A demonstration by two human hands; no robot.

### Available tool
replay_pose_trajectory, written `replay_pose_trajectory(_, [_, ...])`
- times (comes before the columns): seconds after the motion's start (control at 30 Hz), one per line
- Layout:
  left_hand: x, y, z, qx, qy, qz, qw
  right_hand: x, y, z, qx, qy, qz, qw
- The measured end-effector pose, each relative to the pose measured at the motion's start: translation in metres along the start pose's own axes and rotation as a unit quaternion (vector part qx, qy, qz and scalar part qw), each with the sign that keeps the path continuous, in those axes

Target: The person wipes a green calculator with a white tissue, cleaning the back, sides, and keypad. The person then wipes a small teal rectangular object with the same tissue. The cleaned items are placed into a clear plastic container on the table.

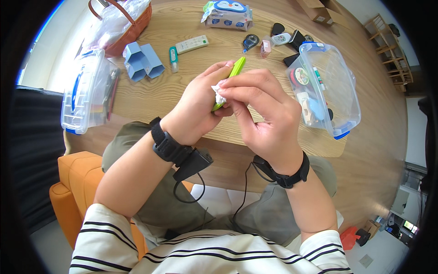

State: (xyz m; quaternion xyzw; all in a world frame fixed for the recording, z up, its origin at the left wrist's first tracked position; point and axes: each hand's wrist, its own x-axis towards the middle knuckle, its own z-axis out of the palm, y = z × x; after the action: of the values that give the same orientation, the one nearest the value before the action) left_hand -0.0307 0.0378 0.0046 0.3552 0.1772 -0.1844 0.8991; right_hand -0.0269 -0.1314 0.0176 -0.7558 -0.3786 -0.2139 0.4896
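Observation:
My left hand (196,102) grips a slim bright green object (238,66) above the wooden table. Its upper end sticks out past my thumb and a bit of its lower end shows, but the middle is covered, so its exact kind cannot be told. Between the fingertips of my right hand (270,106) is a crumpled white wipe or tissue (220,98), pressed against the green object. Both wrists wear black straps with small cabled devices. Beyond my hands lie a teal and white correction pen (174,60) and a white remote control (192,44).
A clear lidded box (82,99) and a blue hexagonal holder (143,61) stand left, near a wicker basket (142,20). A wipes pack (227,17) is at the back of the table (154,99). Right are a correction tape (250,41) and an open clear bin (342,92).

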Motion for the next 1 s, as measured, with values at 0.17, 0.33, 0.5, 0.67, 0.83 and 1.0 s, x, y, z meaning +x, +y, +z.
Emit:
replay_pose_trajectory(0.17, [-0.001,-0.005,0.000,-0.012,0.013,-0.004,1.000,-0.001,0.000,0.000,0.029,-0.013,-0.016,0.999])
replay_pose_trajectory(0.33, [-0.004,-0.008,0.009,0.044,0.018,0.031,0.998,-0.001,0.001,-0.003,0.038,-0.025,-0.045,0.998])
replay_pose_trajectory(0.5, [-0.005,-0.003,0.008,0.043,0.001,-0.014,0.999,0.004,0.010,-0.007,-0.020,0.012,-0.042,0.999])
replay_pose_trajectory(0.67, [-0.011,0.001,0.021,0.081,0.022,-0.040,0.996,0.003,0.027,-0.009,-0.014,0.051,0.026,0.998])
replay_pose_trajectory(0.83, [-0.009,0.001,0.023,0.117,0.019,-0.048,0.992,0.001,0.030,-0.011,0.000,0.062,0.072,0.995])
replay_pose_trajectory(1.0, [-0.008,-0.002,0.015,0.134,-0.032,-0.040,0.990,-0.002,0.033,-0.014,0.039,0.057,0.147,0.987])
